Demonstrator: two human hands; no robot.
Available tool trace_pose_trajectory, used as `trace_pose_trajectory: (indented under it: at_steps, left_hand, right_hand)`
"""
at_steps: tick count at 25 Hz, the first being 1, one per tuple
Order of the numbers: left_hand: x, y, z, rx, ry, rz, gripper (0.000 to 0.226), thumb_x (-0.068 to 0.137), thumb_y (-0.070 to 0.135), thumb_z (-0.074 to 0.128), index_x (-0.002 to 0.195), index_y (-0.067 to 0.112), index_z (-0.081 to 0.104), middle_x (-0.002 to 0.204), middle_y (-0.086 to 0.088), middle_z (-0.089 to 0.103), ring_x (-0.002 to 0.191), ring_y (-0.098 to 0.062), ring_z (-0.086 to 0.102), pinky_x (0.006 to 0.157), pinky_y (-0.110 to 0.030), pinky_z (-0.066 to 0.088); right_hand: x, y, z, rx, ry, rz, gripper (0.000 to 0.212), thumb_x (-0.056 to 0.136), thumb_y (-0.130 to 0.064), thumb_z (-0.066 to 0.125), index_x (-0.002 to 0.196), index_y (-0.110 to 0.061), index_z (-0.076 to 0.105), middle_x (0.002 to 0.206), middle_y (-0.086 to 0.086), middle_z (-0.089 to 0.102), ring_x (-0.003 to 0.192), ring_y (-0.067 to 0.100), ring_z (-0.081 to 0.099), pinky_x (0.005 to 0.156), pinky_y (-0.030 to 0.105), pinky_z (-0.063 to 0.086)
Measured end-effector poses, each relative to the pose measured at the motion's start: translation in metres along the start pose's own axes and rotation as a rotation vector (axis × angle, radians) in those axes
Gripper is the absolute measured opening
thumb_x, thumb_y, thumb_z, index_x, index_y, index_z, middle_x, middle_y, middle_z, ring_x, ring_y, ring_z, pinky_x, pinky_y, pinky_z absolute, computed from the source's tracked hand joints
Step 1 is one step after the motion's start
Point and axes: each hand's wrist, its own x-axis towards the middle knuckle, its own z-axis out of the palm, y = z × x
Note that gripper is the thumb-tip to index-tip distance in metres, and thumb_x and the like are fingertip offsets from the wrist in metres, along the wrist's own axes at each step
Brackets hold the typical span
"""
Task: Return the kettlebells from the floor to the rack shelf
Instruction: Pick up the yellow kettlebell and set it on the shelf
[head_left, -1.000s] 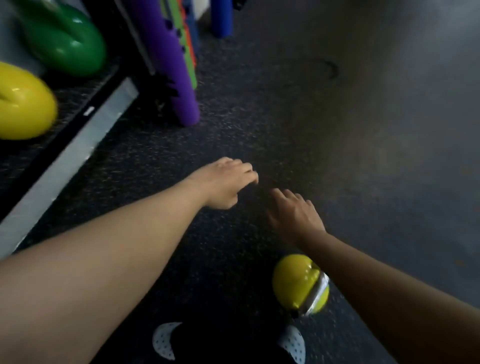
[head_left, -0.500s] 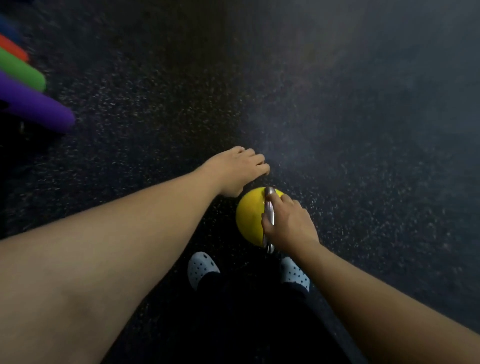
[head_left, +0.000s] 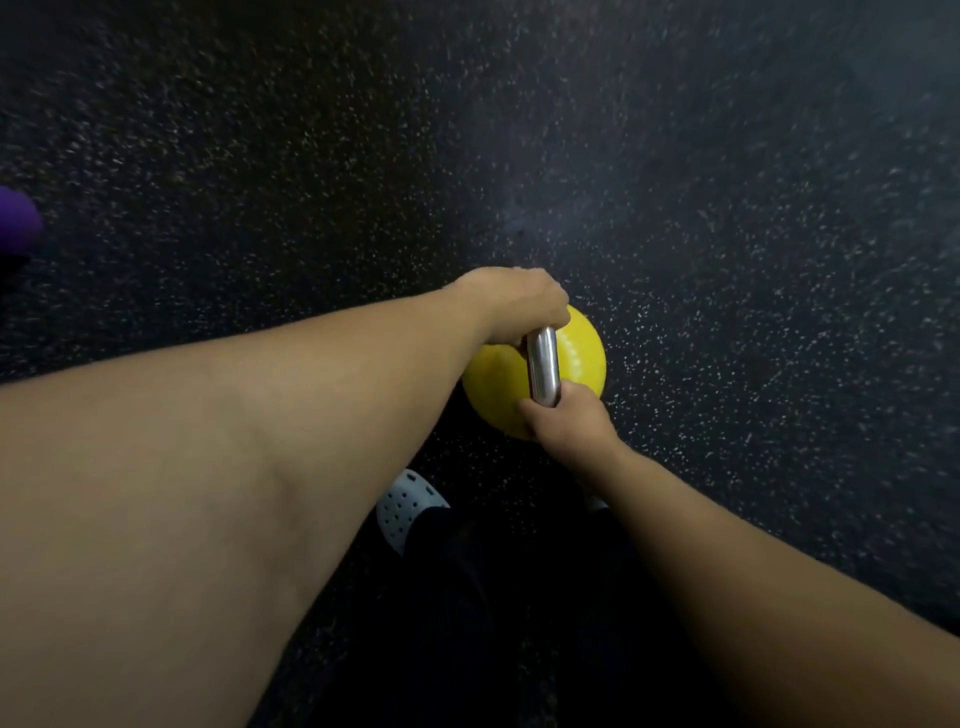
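A yellow kettlebell (head_left: 582, 358) with a shiny metal handle (head_left: 543, 366) sits on the dark speckled floor just ahead of my feet. My left hand (head_left: 511, 304) is closed over the far end of the handle. My right hand (head_left: 569, 421) is closed over the near end. Only the middle of the handle shows between them. The rack shelf is out of view.
Dark rubber floor (head_left: 727, 208) fills the view on all sides. A purple rounded object (head_left: 18, 221) pokes in at the left edge. My white perforated shoe (head_left: 405, 506) and dark trouser legs are directly below the kettlebell.
Both hands have come down onto the kettlebell handle and closed on it; half a second ago only the right hand touched it. The view has tilted down, and the rack has left the frame.
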Motion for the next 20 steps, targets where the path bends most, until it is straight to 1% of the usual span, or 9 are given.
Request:
trace_pose_trajectory:
  at_steps: [2,4,5,7,9,11,14,18,20]
  left_hand:
    - [-0.007,0.001,-0.005,-0.105,-0.038,-0.033,0.014,0.081,0.014,0.064,0.095,0.019,0.064,0.106,-0.006,0.065,0.101,-0.030,0.061,0.077,-0.037,0.048]
    - [-0.031,0.006,-0.001,-0.260,-0.023,-0.126,0.011,0.078,0.017,0.064,0.088,0.020,0.066,0.097,-0.007,0.068,0.091,-0.031,0.063,0.065,-0.032,0.041]
    - [-0.050,0.011,0.004,-0.376,-0.003,-0.196,0.011,0.076,0.020,0.064,0.086,0.021,0.067,0.093,-0.008,0.068,0.087,-0.032,0.063,0.063,-0.031,0.041]
    - [-0.091,0.027,0.015,-0.633,0.048,-0.367,0.010,0.073,0.026,0.063,0.083,0.023,0.066,0.086,-0.008,0.067,0.082,-0.033,0.064,0.063,-0.032,0.048]
    - [-0.128,0.048,0.021,-0.862,0.132,-0.535,0.006,0.071,0.029,0.065,0.071,0.027,0.058,0.077,-0.003,0.063,0.076,-0.029,0.064,0.061,-0.030,0.047]
    - [-0.156,0.067,0.018,-1.014,0.212,-0.635,0.018,0.070,0.029,0.067,0.061,0.028,0.051,0.069,0.002,0.060,0.069,-0.024,0.062,0.056,-0.029,0.044]
    - [-0.190,0.075,0.003,-1.107,0.274,-0.742,0.019,0.071,0.029,0.066,0.058,0.030,0.051,0.069,0.002,0.060,0.065,-0.022,0.061,0.055,-0.033,0.048]
    - [-0.257,0.085,-0.015,-1.085,0.385,-0.921,0.019,0.074,0.027,0.065,0.064,0.030,0.050,0.074,0.002,0.059,0.067,-0.018,0.059,0.054,-0.031,0.042]
    - [-0.294,0.101,-0.019,-1.087,0.462,-1.005,0.017,0.076,0.026,0.066,0.069,0.029,0.052,0.074,0.003,0.056,0.064,-0.014,0.055,0.051,-0.030,0.038]
  right_hand:
    - [-0.004,0.000,-0.010,-0.072,-0.004,-0.025,0.027,0.080,-0.031,0.068,0.065,-0.021,0.048,0.060,-0.003,0.053,0.063,0.025,0.053,0.049,0.029,0.033]
    - [-0.008,-0.004,-0.027,-0.284,-0.001,-0.150,0.032,0.079,-0.030,0.068,0.061,-0.020,0.044,0.057,-0.004,0.049,0.060,0.025,0.049,0.046,0.028,0.028]
    - [-0.011,-0.010,-0.036,-0.403,-0.020,-0.253,0.033,0.077,-0.029,0.068,0.059,-0.020,0.041,0.056,-0.003,0.046,0.060,0.025,0.048,0.046,0.030,0.026]
    - [-0.016,-0.033,-0.051,-0.602,-0.080,-0.452,0.029,0.075,-0.028,0.067,0.062,-0.019,0.042,0.059,0.000,0.046,0.063,0.028,0.050,0.049,0.031,0.027]
    - [-0.025,-0.062,-0.059,-0.782,-0.116,-0.609,0.021,0.072,-0.030,0.065,0.068,-0.020,0.046,0.064,0.001,0.047,0.064,0.030,0.052,0.053,0.029,0.030]
    - [-0.040,-0.087,-0.058,-0.932,-0.122,-0.753,0.020,0.072,-0.032,0.063,0.070,-0.022,0.046,0.062,-0.002,0.041,0.061,0.027,0.046,0.050,0.028,0.027]
    - [-0.062,-0.116,-0.054,-1.035,-0.111,-0.906,0.017,0.074,-0.035,0.062,0.072,-0.020,0.055,0.057,-0.006,0.038,0.056,0.025,0.046,0.047,0.027,0.025]
    - [-0.104,-0.162,-0.037,-1.099,-0.071,-1.094,0.020,0.073,-0.040,0.063,0.071,-0.020,0.063,0.054,-0.005,0.045,0.051,0.023,0.049,0.047,0.026,0.028]
    - [-0.131,-0.186,-0.022,-1.145,-0.076,-1.229,0.021,0.072,-0.041,0.065,0.071,-0.020,0.065,0.054,-0.005,0.046,0.049,0.021,0.046,0.046,0.025,0.026]
